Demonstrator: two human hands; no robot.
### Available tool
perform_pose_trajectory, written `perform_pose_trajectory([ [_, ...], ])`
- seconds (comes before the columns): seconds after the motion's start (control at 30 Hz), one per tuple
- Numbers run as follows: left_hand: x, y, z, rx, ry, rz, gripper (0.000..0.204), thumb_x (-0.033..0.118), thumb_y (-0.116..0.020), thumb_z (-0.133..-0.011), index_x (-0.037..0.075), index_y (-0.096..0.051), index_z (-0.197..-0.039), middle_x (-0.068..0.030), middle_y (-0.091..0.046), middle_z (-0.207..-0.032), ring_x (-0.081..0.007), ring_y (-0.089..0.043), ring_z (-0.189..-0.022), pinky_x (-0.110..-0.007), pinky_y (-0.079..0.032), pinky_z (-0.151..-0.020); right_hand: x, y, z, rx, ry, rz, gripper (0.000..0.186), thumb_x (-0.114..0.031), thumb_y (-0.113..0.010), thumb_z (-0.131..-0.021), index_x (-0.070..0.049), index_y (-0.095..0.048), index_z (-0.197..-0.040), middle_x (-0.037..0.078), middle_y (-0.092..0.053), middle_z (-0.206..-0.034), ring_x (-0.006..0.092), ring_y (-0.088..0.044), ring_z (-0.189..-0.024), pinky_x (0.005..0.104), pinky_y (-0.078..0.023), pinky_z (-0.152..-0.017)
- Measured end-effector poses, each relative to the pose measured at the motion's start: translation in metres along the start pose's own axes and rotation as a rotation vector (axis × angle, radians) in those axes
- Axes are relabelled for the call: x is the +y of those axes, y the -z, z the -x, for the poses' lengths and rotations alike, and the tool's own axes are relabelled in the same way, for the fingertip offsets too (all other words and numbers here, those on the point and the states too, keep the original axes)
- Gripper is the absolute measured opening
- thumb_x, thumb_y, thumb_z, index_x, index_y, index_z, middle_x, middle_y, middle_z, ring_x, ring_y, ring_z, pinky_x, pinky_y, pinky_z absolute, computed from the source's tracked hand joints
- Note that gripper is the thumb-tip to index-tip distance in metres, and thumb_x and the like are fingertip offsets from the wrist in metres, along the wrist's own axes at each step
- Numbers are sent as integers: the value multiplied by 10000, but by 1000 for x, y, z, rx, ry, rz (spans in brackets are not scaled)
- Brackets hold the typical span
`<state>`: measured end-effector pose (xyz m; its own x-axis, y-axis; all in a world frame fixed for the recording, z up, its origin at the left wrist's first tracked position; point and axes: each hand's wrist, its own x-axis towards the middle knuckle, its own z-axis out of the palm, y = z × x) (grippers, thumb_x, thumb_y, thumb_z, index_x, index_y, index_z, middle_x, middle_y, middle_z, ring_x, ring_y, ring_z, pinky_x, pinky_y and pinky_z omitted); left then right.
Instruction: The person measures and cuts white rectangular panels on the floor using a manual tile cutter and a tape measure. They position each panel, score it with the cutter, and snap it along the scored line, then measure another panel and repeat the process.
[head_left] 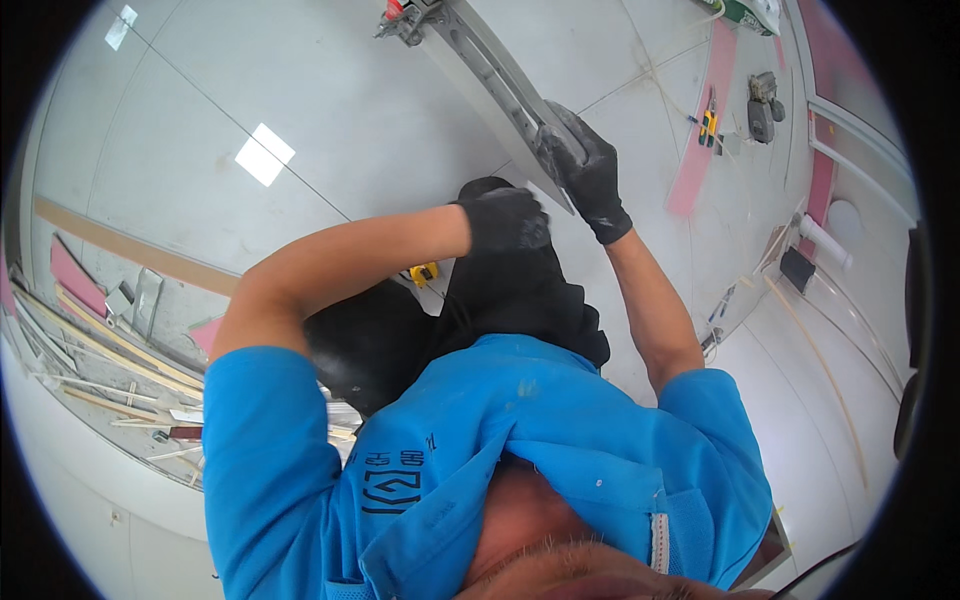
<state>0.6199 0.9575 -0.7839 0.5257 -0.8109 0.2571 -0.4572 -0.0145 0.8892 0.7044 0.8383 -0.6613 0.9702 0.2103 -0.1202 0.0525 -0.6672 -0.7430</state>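
My right hand (585,165), in a black glove, is wrapped round the near part of a long grey slotted metal bar (480,65). The bar slants up and to the left, away from me, with a metal mechanism and a small red piece (393,9) at its far end. Close by its pointed near end is my left hand (505,218), also black-gloved. Its fingers are curled closed over my dark-trousered leg, and what they may hold is hidden. A yellow tape measure (425,273) lies on the floor beside that leg.
On the right, a yellow-handled tool (709,118) lies on a pink strip (690,180), beside a dark grey object (762,108). A long brown strip (140,247) and several offcuts (130,350) lie at left. A white tube (825,243) is at far right.
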Motion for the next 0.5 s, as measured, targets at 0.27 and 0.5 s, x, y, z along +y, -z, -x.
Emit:
perform_pose_trajectory([
  [0.27, -47, -127, -120, -49, 89, -297, 99, 146, -587, -777, 119, -648, -704, -82, -625, -696, -275, -612, -676, -407, -470, -633, 6, -10, 13, 24, 94, 70, 373, -181, -632, -898, 19, -593, -1210, 198, -674, -1073, 332, -688, -894, 361, -558, -731],
  [0.5, -92, -167, -112, 35, 158, -379, 102, 169, -603, -754, 125, -676, -699, -61, -631, -663, -259, -609, -637, -403, -451, -613, 17, -11, 11, 24, 89, 21, 381, -192, -612, -914, 26, -585, -1226, 211, -675, -1073, 318, -700, -876, 340, -555, -709],
])
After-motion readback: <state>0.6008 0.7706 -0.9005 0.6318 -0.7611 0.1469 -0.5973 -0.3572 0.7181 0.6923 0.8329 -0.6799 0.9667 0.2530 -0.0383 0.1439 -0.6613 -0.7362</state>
